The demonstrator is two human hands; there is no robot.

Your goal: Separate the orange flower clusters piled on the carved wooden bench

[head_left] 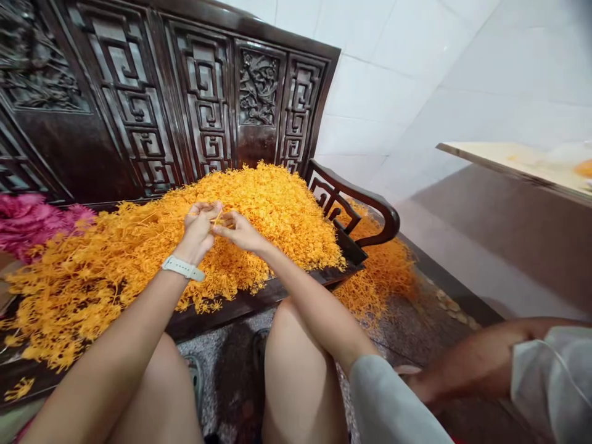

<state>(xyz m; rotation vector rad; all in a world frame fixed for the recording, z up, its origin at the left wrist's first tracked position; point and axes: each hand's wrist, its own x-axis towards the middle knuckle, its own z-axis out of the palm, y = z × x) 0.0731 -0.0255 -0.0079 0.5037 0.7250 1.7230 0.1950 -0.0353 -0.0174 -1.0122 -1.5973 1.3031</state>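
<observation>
A large heap of orange artificial flower sprigs covers the seat of a dark carved wooden bench. Over the middle of this heap, my left hand, with a pale watch strap on its wrist, has its fingers curled in a pinch. My right hand meets it from the right, thumb and fingertips closed together. A thin orange sprig shows between the fingertips of both hands; most of it is hidden by the fingers or blends with the heap behind.
The carved bench back rises behind the heap, and a curved armrest bounds it at right. More orange sprigs lie on the floor beyond. Pink flowers sit at far left. Another person's leg is at lower right, below a wooden board.
</observation>
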